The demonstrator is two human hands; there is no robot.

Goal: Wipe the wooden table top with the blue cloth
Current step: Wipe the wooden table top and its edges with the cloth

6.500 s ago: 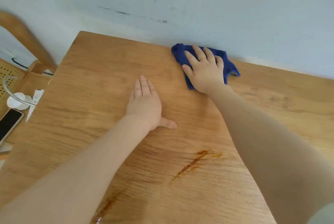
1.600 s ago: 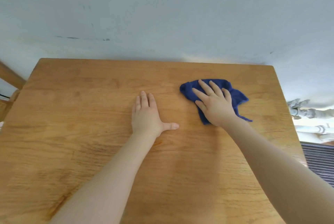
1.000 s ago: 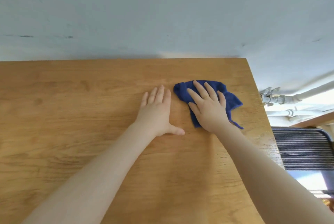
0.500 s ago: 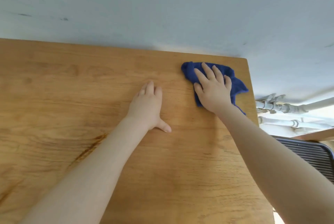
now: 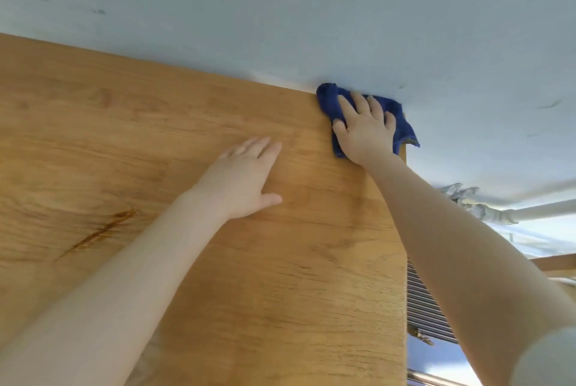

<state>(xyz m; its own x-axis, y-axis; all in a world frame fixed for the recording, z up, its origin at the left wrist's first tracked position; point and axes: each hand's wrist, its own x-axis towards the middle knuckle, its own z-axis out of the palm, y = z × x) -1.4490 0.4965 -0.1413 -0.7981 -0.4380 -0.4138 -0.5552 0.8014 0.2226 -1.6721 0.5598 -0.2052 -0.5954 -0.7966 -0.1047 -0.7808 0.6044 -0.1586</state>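
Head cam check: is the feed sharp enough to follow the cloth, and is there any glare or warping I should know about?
Head view: the left hand's fingers are slightly smeared by motion; the blue cloth under the right hand reads clearly; the table is evenly lit without glare; bright light washes out the area by the pipes; wide-angle warping tilts the table's far edge.

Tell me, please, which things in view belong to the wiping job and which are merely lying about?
Job: blue cloth, pressed flat by the right hand; wooden table top; left hand, flat on it.
Bystanders: white pipes; ribbed panel.
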